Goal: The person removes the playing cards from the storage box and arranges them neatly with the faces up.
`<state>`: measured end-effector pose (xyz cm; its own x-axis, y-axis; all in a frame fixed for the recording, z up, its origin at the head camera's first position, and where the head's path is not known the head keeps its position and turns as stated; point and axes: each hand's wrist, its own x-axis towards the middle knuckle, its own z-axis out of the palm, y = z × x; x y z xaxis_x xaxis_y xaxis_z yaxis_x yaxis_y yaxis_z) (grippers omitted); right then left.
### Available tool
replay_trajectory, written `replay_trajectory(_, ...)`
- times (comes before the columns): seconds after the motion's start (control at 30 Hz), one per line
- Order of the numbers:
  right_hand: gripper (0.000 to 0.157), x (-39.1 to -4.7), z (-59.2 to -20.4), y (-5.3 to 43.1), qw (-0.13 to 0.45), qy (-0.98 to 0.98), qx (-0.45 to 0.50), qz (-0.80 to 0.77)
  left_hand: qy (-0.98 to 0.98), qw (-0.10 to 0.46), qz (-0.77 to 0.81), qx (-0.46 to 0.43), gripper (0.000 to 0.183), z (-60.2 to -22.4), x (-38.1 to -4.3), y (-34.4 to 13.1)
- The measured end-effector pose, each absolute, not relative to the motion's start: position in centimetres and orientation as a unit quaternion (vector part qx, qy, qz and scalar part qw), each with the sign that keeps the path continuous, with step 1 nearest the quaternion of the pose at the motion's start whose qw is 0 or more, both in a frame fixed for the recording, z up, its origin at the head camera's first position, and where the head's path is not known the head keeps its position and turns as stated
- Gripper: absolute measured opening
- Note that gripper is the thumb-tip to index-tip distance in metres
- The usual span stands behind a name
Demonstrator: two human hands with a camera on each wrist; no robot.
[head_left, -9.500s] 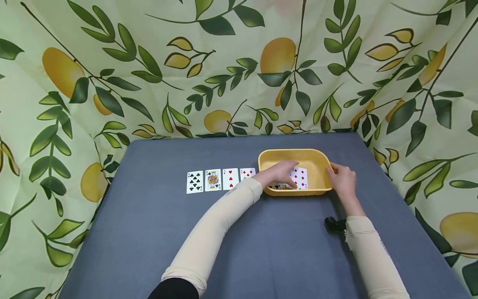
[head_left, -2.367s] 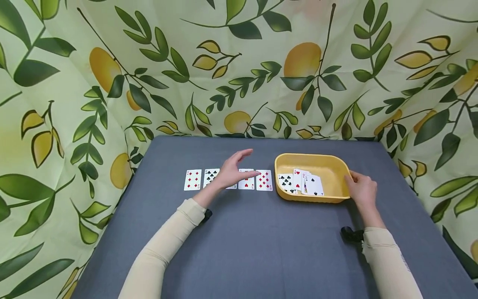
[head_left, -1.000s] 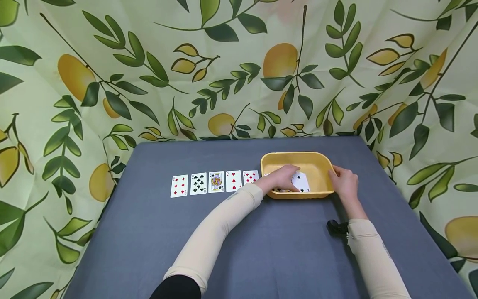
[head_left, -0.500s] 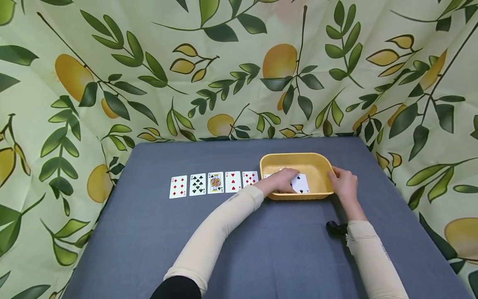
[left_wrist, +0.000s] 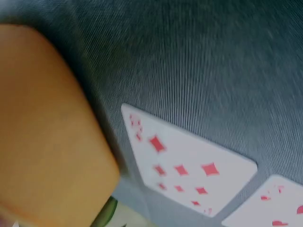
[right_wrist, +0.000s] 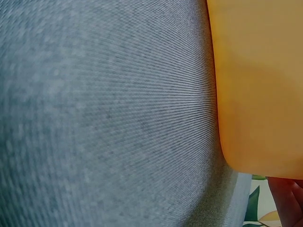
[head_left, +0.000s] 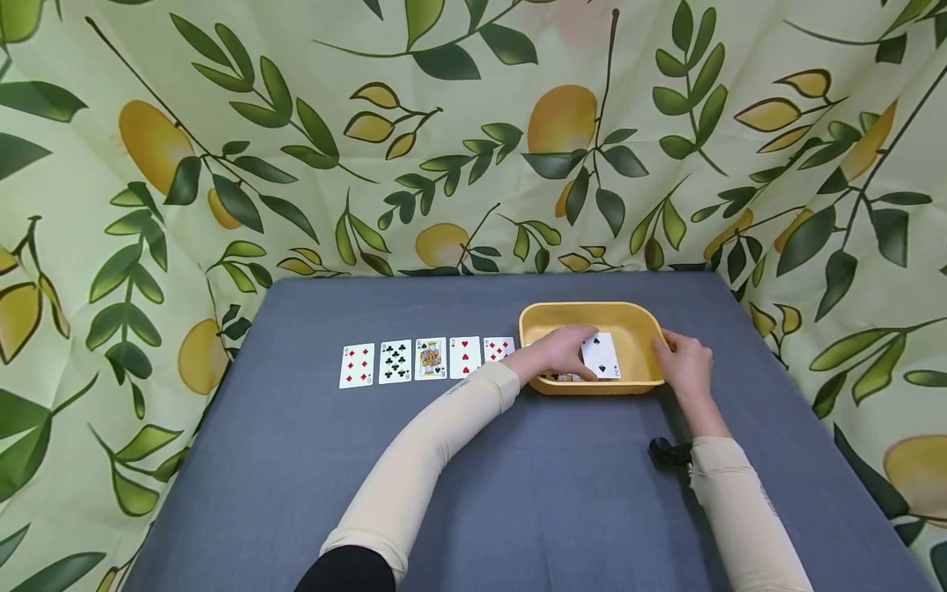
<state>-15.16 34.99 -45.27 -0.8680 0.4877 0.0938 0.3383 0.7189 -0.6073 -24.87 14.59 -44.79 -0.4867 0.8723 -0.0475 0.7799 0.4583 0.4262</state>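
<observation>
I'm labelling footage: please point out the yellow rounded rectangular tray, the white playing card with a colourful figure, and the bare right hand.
Yellow rounded rectangular tray [head_left: 636, 345]: head view, bare inner floor.
White playing card with a colourful figure [head_left: 431, 358]: head view, printed face.
Bare right hand [head_left: 686, 367]: head view, back of hand.

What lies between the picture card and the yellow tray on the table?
In the head view, a hearts card, then, nearer the tray, a diamonds card partly hidden by the left sleeve.
</observation>
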Motion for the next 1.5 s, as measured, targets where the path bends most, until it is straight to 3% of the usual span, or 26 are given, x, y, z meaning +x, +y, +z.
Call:
replay_trajectory(0.27, 0.04, -14.8, -45.4, 35.0, 0.123, -0.918, -0.228, 0.3, 0.841, 0.129, 0.213, 0.48, 0.088, -41.5, -25.1, 11.3)
replay_trajectory(0.6, 0.043, -14.4, -45.6, 35.4, 0.111, -0.92, -0.236, 0.294, 0.847, 0.121, 0.313, 0.412, 0.085, -39.1, -23.7, 3.3)
replay_trajectory(0.97, 0.043, -14.3, -45.2, 35.7, 0.116, -0.924, -0.222, 0.291, 0.849, 0.112, 0.301, 0.419, 0.085, -41.8, -21.0, -3.7)
replay_trajectory(1.5, 0.044, -15.3, -45.1, 34.8, 0.107, -0.925, -0.215, 0.295, 0.836, 0.149, 0.232, 0.474, 0.081, -46.6, -18.0, -4.4)
